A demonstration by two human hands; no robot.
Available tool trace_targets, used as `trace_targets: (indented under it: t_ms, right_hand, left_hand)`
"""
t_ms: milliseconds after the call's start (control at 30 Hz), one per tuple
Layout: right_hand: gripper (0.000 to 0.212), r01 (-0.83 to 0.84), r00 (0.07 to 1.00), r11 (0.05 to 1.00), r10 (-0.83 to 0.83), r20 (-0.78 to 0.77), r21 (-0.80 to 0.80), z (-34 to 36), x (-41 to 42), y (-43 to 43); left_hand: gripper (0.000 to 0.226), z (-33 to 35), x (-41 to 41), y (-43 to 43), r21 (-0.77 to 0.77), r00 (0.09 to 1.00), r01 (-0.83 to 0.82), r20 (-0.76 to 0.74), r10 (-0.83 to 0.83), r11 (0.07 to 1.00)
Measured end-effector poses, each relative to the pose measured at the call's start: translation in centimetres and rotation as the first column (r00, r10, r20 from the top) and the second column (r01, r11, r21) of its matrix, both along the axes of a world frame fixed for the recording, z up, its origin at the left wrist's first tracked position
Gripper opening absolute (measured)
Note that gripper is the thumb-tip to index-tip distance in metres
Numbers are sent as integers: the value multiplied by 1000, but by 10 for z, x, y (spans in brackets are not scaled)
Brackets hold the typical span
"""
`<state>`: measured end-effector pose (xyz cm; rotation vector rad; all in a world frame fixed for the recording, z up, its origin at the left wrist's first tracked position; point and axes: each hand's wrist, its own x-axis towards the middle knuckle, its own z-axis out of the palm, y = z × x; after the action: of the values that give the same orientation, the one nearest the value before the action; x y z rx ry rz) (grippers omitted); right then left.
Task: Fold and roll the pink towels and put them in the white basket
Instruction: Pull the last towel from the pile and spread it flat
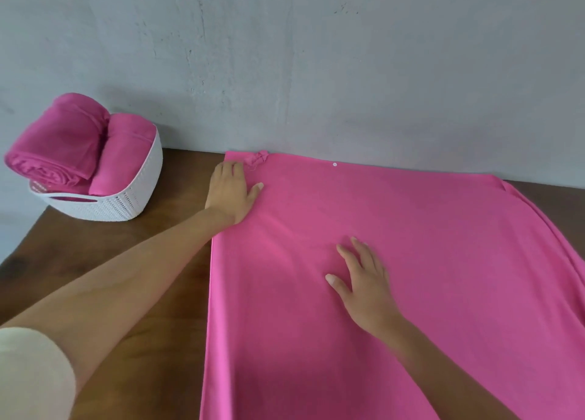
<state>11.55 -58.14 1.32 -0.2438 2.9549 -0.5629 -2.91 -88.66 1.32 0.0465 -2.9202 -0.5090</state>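
Observation:
A large pink towel (443, 261) lies spread flat over the right part of the wooden table. My left hand (231, 191) rests flat on its far left corner, fingers apart, beside a small bunched loop at the edge. My right hand (364, 280) lies palm down near the towel's middle, fingers spread, holding nothing. At the far left stands the white basket (126, 198), with two rolled pink towels (57, 147) stacked in it and rising above its rim.
The brown wooden table (142, 245) shows bare wood between the basket and the towel. A grey wall (316, 71) runs right behind the table's far edge. The towel's right side droops over the table's edge.

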Motion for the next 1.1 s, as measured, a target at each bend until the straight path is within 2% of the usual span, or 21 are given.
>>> trace_targets:
  t_ms: [67,167,200,333,567,733,833,933,1100]
  right_hand:
    - [72,-43,999,999,43,-8,11,1,14,10]
    - [98,-88,995,996,88,-40,-2,-2,36,28]
    - [99,-104,994,995,104,-44,2,-3,44,34]
    - [82,-157,986,987,158,-53,20,-3,78,61]
    - [75,-182,976,983,181,-123,3,-8,129,114]
    - [74,-185,971,983,182,-156,-2,-11,161,143]
    - [73,-155,978,987,158,-140,30,-14,175,157]
    - [76,-92,992,988,101,-71,123,-14,184,167]
    - [82,-57,998,974,57,5,217,-12,193,168]
  left_hand:
    - [68,0,35,8,49,999,-34,35,33,998]
    - [70,-1,95,24,93,995,-60,85,52,994]
    - [72,-1,116,31,101,993,-74,99,64,992]
    - [75,-2,199,63,125,982,-159,121,144,979]
    - [85,-4,319,122,133,951,-300,115,286,944]
    - [96,-12,370,147,189,933,-346,171,316,919]
    - [92,-16,385,141,203,941,-326,167,295,923]
    - [94,-17,391,119,162,946,-310,146,288,937]
    - [96,-23,398,85,-71,957,-251,130,259,965]
